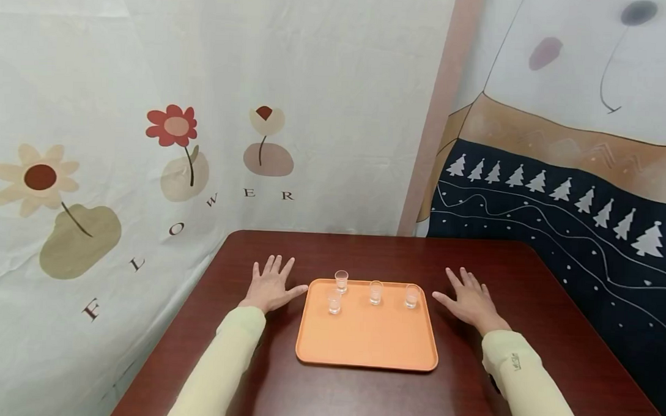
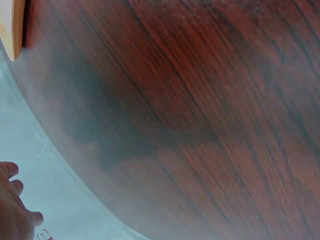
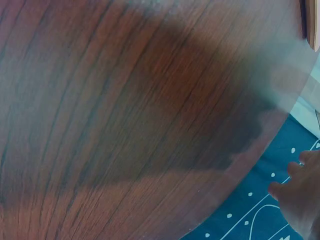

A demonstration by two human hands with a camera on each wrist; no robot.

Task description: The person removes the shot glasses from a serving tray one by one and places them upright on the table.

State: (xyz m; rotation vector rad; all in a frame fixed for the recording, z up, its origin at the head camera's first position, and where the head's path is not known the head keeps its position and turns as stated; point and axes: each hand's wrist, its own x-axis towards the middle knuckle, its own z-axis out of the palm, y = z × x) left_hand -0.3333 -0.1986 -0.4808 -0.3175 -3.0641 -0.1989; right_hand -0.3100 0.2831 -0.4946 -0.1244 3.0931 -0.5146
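An orange tray (image 1: 378, 344) lies on the dark red-brown table, with several small clear glasses on its far half. Two of them, a glass at the back (image 1: 341, 282) and a glass just in front of it (image 1: 334, 303), stand toward the left. Further right are a middle glass (image 1: 376, 293) and a right-hand glass (image 1: 412, 296). My left hand (image 1: 271, 289), fingers spread, is beside the tray's left edge, thumb toward it. On the other side my right hand (image 1: 470, 303) is likewise spread, a little away from the right edge. Both hold nothing.
The wooden table (image 1: 354, 398) has rounded far corners. Behind it hangs a pale cloth (image 1: 337, 79) printed with flowers and letters. A second cloth (image 1: 558, 228) with white trees on dark blue hangs at the right.
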